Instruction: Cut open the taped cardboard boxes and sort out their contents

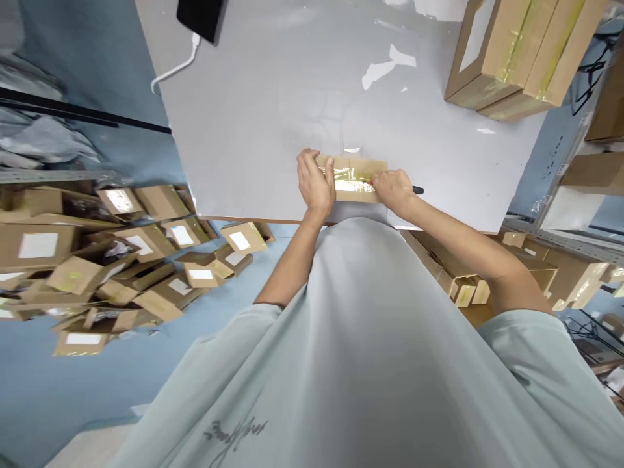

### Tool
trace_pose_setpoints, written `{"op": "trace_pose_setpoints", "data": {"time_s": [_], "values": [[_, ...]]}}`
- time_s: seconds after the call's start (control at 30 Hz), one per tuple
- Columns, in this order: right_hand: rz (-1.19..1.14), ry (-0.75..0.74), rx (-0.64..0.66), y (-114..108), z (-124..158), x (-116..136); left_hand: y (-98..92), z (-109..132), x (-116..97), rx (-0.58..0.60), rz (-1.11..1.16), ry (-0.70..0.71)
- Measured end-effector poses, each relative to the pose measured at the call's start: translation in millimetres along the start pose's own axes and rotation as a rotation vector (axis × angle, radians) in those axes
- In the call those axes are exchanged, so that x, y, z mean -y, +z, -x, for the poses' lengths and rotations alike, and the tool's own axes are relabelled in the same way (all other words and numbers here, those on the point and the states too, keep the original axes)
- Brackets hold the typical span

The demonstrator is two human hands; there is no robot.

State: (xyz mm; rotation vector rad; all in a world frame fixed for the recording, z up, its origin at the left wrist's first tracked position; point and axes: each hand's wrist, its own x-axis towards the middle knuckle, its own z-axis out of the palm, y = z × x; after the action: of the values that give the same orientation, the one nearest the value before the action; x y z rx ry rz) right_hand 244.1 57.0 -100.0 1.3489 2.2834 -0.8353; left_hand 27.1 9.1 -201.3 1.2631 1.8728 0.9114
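A small flat cardboard box [359,195] lies near the table's front edge, with shiny clear tape along its top. My left hand [316,182] grips the box's left end, thumb over the top and fingers along the far side. At the right end, my right hand [394,188] is closed in a fist against the tape. A bit of red shows at its knuckles, and a black rounded end [418,190] pokes out behind it, like a slim cutter mostly hidden by the fist.
Two taped cartons [517,58] stand at the table's back right. A black device [202,18] with a white cable [178,68] lies back left. Torn white scraps [385,68] are on the table [244,130]. Opened boxes [146,247] pile on the floor at left; shelves hold boxes at right.
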Motion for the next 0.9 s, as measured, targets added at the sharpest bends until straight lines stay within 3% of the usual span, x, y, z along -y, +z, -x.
{"op": "trace_pose_setpoints", "data": {"time_s": [0.17,0.3,0.5,0.73,0.9], "values": [[0.151,0.186,0.114,-15,24,-1,1.4,3,0,-0.027,-0.058,-0.007],[0.263,0.197,0.207,-29,34,-3,-0.5,2,3,-0.064,-0.085,-0.006],[0.198,0.095,0.173,-29,40,-25,-1.4,2,6,-0.063,-0.072,0.002],[0.110,0.120,0.146,-21,38,-30,-2.3,2,4,-0.073,-0.076,0.022],[0.127,0.091,0.095,-16,66,-77,-3.7,4,4,-0.083,-0.076,0.057]]}}
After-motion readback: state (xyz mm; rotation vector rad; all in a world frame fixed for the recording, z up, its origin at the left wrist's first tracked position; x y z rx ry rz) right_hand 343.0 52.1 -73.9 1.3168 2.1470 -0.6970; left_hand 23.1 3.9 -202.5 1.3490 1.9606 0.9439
